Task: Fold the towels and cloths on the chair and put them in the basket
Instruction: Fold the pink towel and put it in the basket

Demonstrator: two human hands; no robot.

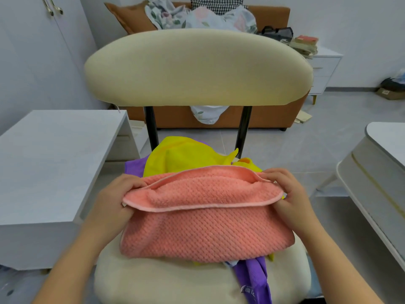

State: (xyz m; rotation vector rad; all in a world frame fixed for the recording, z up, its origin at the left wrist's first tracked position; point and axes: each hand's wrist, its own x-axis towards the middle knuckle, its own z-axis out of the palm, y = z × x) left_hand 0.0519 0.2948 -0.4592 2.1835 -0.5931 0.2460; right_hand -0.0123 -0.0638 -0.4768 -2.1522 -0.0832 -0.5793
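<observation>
While both hands pinch the pink towel (pixel 206 218), yellow cloth (pixel 182 156) lies behind.

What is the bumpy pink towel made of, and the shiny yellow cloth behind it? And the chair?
The salmon-pink waffle-textured towel looks like soft, fluffy microfibre: rows of small raised bumps and a smooth sewn hem. The bright yellow cloth looks thinner and smoother, with a slight sheen, probably also microfibre. The cream padded chair seems covered in matte fabric, with black legs that look like metal.
</observation>
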